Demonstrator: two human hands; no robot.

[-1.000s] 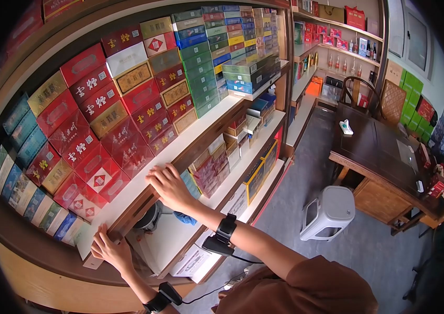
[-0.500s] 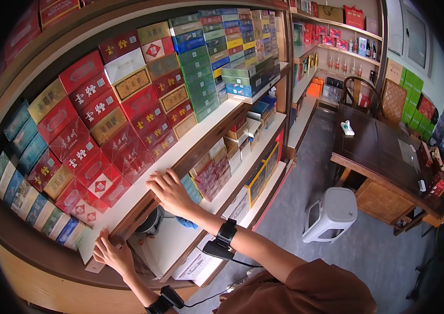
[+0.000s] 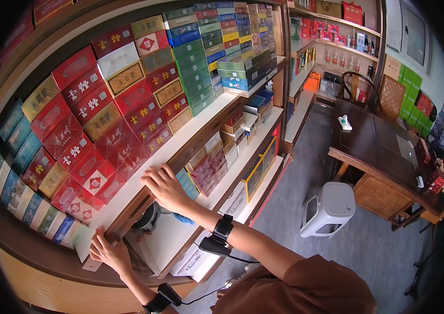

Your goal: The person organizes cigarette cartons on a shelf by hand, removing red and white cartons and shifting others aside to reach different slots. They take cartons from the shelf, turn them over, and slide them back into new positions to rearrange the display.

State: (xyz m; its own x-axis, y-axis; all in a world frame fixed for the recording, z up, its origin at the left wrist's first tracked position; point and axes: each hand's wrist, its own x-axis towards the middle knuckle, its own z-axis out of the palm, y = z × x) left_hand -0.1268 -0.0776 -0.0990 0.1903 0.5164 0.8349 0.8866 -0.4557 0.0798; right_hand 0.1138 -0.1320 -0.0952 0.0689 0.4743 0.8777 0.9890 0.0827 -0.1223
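Note:
My left hand (image 3: 108, 251) rests on the near end of the white shelf's edge (image 3: 120, 206), fingers bent over it. Farther along the same edge, my right hand (image 3: 163, 186) lies with its fingers apart over the brown front strip. Neither hand holds a box. Stacked red boxes (image 3: 94, 183) stand on the shelf just beyond both hands. Upright slim packs (image 3: 39, 209) form a row at the far left. Green boxes (image 3: 195, 78) are piled farther right. Dark straps sit on both my wrists.
Lower shelves hold more boxes (image 3: 209, 170) and a dark round container (image 3: 146, 217). A grey plastic stool (image 3: 332, 206) stands on the floor to the right, near a dark wooden desk (image 3: 373, 152). Green boxes (image 3: 413, 97) line the wall behind the desk.
The view has shifted slightly, and shelf and boxes appear a little farther left. Both hands remain at the shelf edge in nearly the same places.

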